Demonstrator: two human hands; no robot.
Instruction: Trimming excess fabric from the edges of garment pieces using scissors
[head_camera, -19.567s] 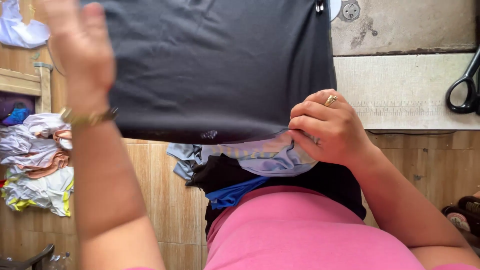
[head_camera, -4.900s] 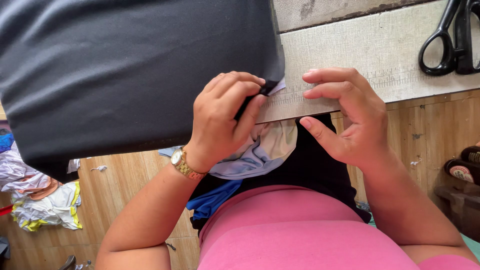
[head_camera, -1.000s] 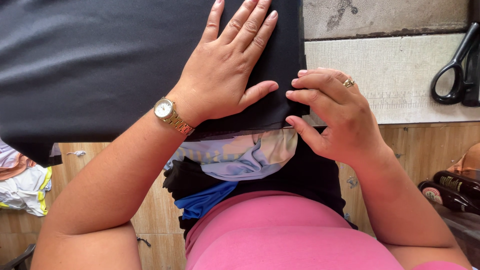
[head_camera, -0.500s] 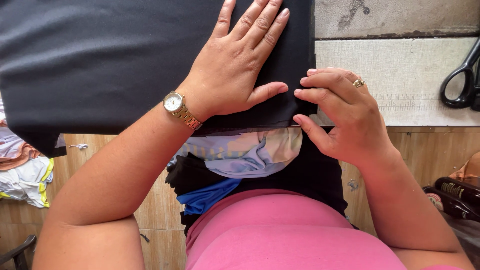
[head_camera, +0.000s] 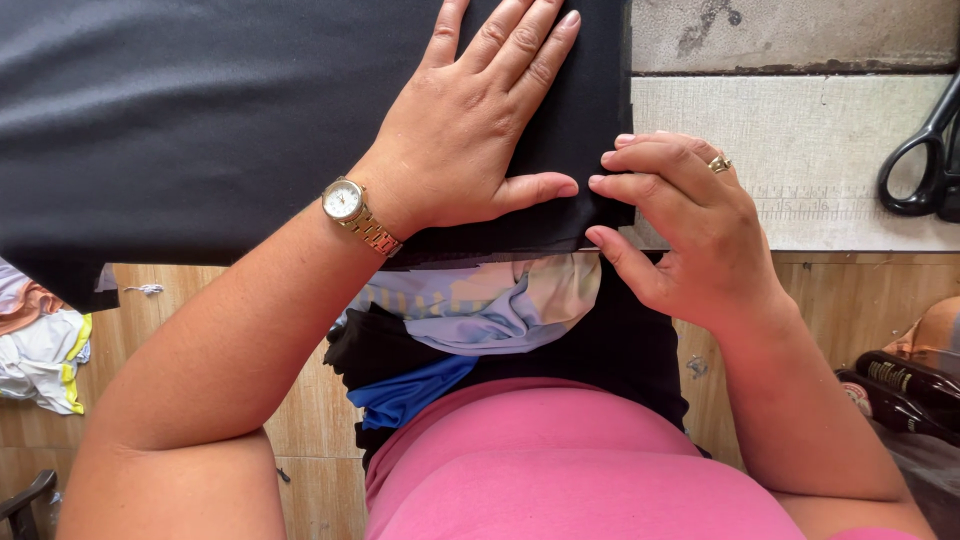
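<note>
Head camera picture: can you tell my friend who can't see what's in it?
A left hand presses flat on black cloth on a table, while the right hand pinches the cloth's corner. Scissors lie at the right.

Black-handled scissors (head_camera: 915, 165): on the pale worktable (head_camera: 800, 140), at its right end. Crumpled pastel cloth (head_camera: 490, 305): just below the worktable's front edge. Blue cloth (head_camera: 410, 392): beneath that. White and yellow garments (head_camera: 40, 345): on the wooden floor (head_camera: 300, 410), far left of the worktable.

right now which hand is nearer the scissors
Right. The right hand lies between the scissors and the left hand, which presses flat on the black cloth farther away.
</note>
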